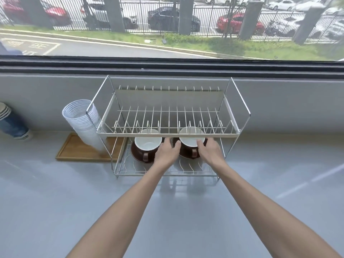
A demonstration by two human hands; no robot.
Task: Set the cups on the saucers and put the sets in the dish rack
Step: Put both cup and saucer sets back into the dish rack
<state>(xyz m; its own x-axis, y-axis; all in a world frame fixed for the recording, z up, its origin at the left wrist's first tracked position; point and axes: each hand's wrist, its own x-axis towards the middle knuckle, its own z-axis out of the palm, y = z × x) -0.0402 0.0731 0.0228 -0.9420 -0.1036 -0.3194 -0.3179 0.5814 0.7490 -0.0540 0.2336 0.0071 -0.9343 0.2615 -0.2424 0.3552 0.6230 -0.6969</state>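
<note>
Two brown cups with white insides stand on brown saucers in the lower tier of the wire dish rack [167, 135]. The left cup [148, 144] sits on its saucer [135, 155], handle toward me. The right cup [188, 139] rests on the right saucer [186, 156]. My left hand [167, 152] reaches in between the two sets, its thumb against the left side of the right set. My right hand [210, 151] grips the right cup, thumb on the rim and fingers around its right side. The upper tier holds nothing.
A leaning stack of clear plastic cups [83, 123] stands on a wooden tray [78, 151] left of the rack. A stack of blue paper cups [11, 125] is at the far left. The grey counter [55, 202] spreads in front; a window wall rises behind.
</note>
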